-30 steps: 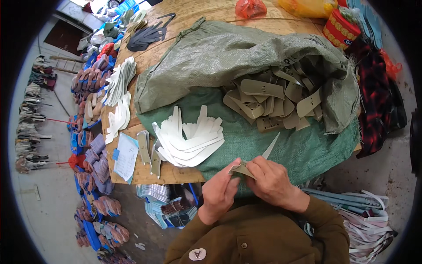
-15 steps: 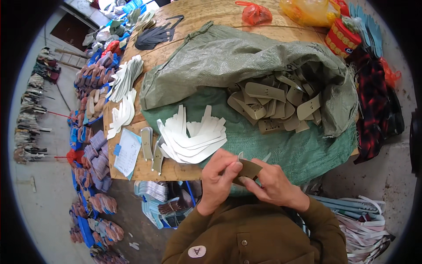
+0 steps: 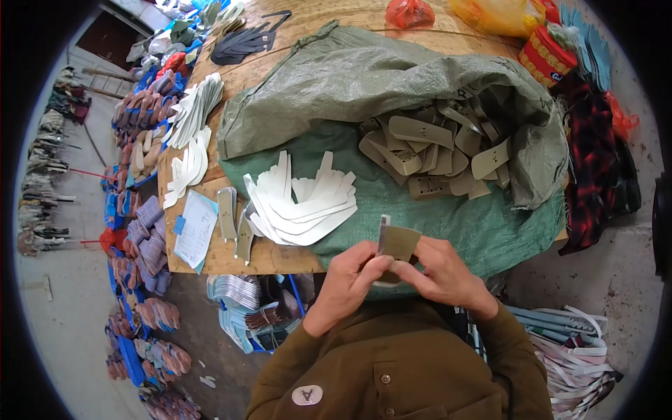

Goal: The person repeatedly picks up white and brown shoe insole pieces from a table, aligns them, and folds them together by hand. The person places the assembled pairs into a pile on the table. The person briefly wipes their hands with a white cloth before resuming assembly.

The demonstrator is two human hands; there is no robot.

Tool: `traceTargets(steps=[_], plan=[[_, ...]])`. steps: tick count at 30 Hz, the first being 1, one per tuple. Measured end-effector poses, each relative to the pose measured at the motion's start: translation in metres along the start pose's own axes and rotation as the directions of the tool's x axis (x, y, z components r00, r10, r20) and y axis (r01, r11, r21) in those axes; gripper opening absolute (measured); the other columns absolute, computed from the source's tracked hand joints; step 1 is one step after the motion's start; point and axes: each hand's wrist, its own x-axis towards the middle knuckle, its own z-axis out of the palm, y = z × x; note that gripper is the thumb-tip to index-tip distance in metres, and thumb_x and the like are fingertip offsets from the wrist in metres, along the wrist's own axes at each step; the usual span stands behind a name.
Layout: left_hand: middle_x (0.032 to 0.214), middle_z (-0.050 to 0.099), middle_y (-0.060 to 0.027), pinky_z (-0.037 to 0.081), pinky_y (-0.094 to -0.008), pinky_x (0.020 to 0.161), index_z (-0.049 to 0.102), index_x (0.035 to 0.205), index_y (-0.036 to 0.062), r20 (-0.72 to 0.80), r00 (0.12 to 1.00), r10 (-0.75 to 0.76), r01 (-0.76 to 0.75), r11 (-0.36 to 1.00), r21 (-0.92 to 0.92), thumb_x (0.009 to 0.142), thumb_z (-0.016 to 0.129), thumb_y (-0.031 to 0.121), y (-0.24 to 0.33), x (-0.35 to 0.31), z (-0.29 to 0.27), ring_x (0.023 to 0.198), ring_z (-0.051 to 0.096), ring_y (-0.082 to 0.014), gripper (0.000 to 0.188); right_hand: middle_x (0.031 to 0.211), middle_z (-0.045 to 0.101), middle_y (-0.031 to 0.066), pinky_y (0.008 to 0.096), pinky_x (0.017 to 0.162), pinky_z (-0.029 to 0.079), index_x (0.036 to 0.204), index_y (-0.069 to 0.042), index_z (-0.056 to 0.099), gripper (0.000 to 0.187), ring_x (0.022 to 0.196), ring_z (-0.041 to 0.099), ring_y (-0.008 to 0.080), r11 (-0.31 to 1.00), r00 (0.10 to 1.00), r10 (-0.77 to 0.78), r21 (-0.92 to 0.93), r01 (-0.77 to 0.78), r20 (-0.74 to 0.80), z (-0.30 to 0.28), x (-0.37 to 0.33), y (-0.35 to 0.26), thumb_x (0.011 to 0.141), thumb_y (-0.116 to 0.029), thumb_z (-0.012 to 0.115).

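An olive, curved flat piece, apparently a shoe insole part, is held between both hands at the table's near edge. My left hand pinches its left side, where a pale strip stands along the edge. My right hand grips the right side, thumb in front, other fingers partly hidden behind the piece. Beyond my left hand lies a fanned stack of white cut strips. Similar olive pieces, some with small holes, spill in a heap from the mouth of a grey-green woven sack.
Green woven sheeting covers part of the wooden table. At left lie a written paper, several olive pieces and more white strips. Below are a blue crate and bundled straps. A red tin stands far right.
Both hands have turned the olive piece more upright, its upper end now standing above my fingers. The left fingers have slid lower along it. My view has shifted slightly.
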Motion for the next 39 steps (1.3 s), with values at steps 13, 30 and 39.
traceTargets(steps=[13, 30, 39], plan=[[0.138, 0.051, -0.0231, 0.054, -0.0354, 0.088, 0.055, 0.134, 0.0064, 0.055, 0.868, 0.494, -0.451, 0.735, 0.507, 0.087, 0.061, -0.002, 0.015, 0.011, -0.012, 0.110, 0.065, -0.0300, 0.048, 0.121, 0.053, 0.0199, 0.0391, 0.090, 0.048, 0.138, 0.002, 0.040, 0.060, 0.109, 0.057, 0.0370, 0.977, 0.988, -0.154, -0.151, 0.151, -0.004, 0.006, 0.009, -0.018, 0.083, -0.003, 0.065], [0.135, 0.050, -0.0319, 0.058, -0.0372, 0.073, 0.051, 0.102, 0.0019, -0.072, 0.752, 0.656, -0.493, 0.631, 0.598, 0.084, 0.062, -0.004, -0.028, -0.009, -0.009, 0.096, 0.069, -0.0378, 0.023, 0.073, 0.068, 0.0073, 0.0264, 0.061, 0.048, 0.096, 0.003, 0.068, 0.015, 0.067, 0.060, 0.0084, 0.940, 0.912, 0.249, 0.308, -0.146, -0.326, 0.043, 0.018, -0.001, 0.092, -0.010, 0.062], [0.134, 0.054, -0.0266, 0.057, -0.0359, 0.070, 0.053, 0.101, 0.0033, -0.130, 0.778, 0.614, -0.385, 0.630, 0.675, 0.082, 0.062, -0.003, -0.044, -0.001, -0.004, 0.091, 0.068, -0.0359, 0.022, 0.076, 0.065, 0.0063, 0.0260, 0.059, 0.046, 0.100, 0.002, 0.067, 0.016, 0.065, 0.055, 0.0088, 0.935, 0.929, 0.261, 0.310, -0.174, -0.264, 0.050, 0.022, 0.016, 0.095, -0.011, 0.058]])
